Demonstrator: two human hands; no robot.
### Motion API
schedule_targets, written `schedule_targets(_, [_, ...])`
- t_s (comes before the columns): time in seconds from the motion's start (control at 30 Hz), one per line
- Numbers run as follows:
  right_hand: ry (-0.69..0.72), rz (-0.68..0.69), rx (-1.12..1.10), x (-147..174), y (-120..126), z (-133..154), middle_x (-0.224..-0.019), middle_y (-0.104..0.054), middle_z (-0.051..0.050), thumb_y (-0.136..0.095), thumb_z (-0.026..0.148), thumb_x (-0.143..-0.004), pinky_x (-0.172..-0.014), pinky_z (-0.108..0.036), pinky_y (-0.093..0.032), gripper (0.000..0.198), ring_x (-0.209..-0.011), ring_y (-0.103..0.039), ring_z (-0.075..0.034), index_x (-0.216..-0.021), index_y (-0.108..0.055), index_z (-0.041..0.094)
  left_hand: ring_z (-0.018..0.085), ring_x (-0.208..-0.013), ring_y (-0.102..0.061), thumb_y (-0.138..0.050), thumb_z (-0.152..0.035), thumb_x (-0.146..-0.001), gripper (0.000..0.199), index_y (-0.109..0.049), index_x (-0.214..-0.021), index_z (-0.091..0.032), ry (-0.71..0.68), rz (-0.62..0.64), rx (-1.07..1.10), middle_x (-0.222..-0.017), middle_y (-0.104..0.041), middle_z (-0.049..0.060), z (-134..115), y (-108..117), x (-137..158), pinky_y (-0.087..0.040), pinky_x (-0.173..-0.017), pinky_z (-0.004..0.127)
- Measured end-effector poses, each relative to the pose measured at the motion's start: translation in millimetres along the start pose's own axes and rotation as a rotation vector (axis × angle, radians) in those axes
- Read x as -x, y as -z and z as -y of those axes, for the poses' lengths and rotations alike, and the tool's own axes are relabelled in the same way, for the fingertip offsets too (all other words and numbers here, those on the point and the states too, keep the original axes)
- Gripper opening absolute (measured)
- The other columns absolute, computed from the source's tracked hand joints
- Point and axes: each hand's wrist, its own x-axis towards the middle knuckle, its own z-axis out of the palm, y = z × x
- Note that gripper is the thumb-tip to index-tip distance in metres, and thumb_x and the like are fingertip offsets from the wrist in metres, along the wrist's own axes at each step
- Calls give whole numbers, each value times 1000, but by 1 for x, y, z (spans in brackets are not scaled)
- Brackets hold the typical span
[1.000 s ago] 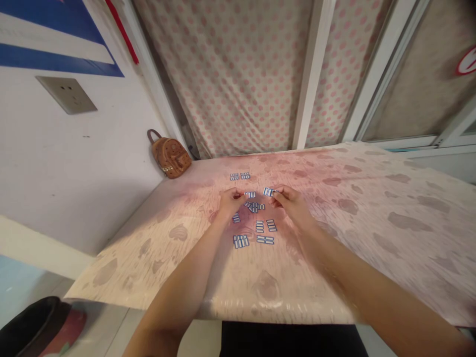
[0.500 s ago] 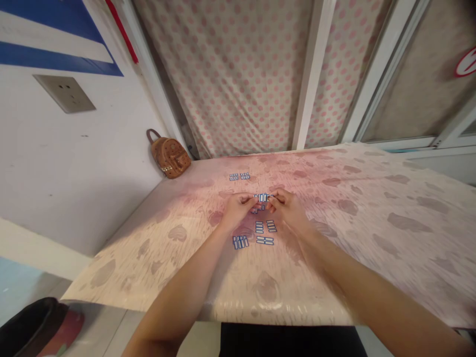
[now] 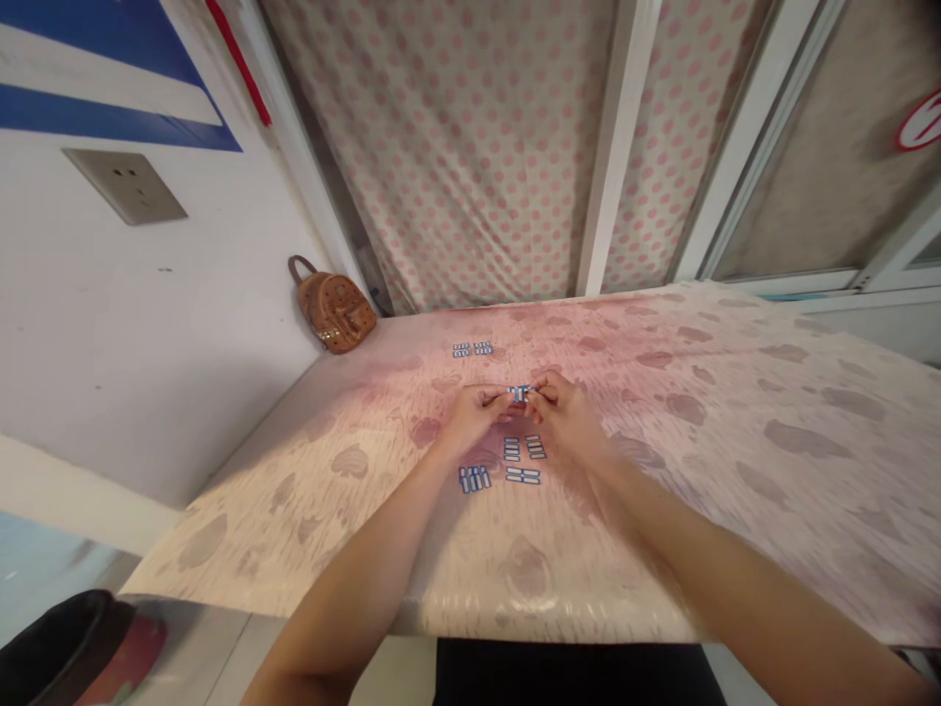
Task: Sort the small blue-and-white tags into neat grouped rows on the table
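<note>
Near the middle of the table, my left hand (image 3: 485, 410) and my right hand (image 3: 563, 407) face each other, fingertips closed in a pinch. Between them is a small group of white rectangular pieces with blue edges (image 3: 519, 394), partly hidden by the fingers. Just below the hands lie two short stacks of like pieces, a left one (image 3: 512, 449) and a right one (image 3: 536, 447). Closer to me are another cluster of pieces (image 3: 474, 479) and a flat group (image 3: 522, 476). Farther off, two neat blocks of pieces, one on the left (image 3: 462, 350) and one on the right (image 3: 483, 348), rest side by side.
A patterned cloth covers the table (image 3: 735, 471). At its back left corner, a small brown backpack (image 3: 338, 312) leans by the wall. Behind stands a dotted curtain (image 3: 470, 157). A dark and red container (image 3: 80, 647) is on the floor at left.
The fingertips have come slightly closer together around the held pieces, and the pieces seen just beneath the hands are now hidden. The groups on the table have stayed put.
</note>
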Motion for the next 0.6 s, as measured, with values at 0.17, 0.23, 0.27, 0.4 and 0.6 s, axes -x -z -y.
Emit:
schedule_targets(0.17, [-12, 1, 5, 1, -1, 2, -63, -65, 3, -55, 35, -88, -54, -28, -41, 10, -52, -56, -16, -83, -53, 26, 21, -84, -73, -76, -51, -79, 38, -77, -92, -15, -3, 10, -4, -93, -78, 10, -3, -1, 1, -55, -70, 27])
schedule_targets(0.23, [-10, 2, 19, 1, -1, 2, -63, -65, 2, -54, 34, -88, -54, -29, -41, 10, -52, -56, -16, -83, -52, 26, 21, -83, -73, -75, -51, -79, 38, -77, -90, -14, -8, 12, -15, -93, -78, 10, -4, -1, 2, -55, -70, 27])
schedule_targets(0.27, [-10, 3, 23, 1, -1, 2, -63, -65, 2, -54, 33, -88, -54, -29, -42, 9, -52, -56, -16, -83, -52, 26, 21, -83, -73, -75, -50, -80, 38, -77, -90, -14, -11, 10, -21, -92, -77, 10, -4, -2, 2, -54, -70, 27])
schedule_targets(0.4, [-27, -7, -12, 1, -3, 1, -62, -63, 3, -57, 37, -87, -53, -27, -42, 14, -51, -55, -15, -84, -52, 25, 20, -80, -73, -74, -49, -81, 36, -76, -89, -13, -23, -18, -31, -88, -77, 10, -3, -3, 2, -54, -69, 26])
schedule_targets(0.6, [-277, -80, -279, -4, -2, 1, -62, -65, -1, -67, 59, -82, -52, -28, -48, 38, -50, -58, -16, -85, -56, 23, 22, -79, -73, -66, -43, -89, 29, -75, -90, -15, -151, -103, -148, -87, -77, 9, -3, -3, 2, -56, -72, 31])
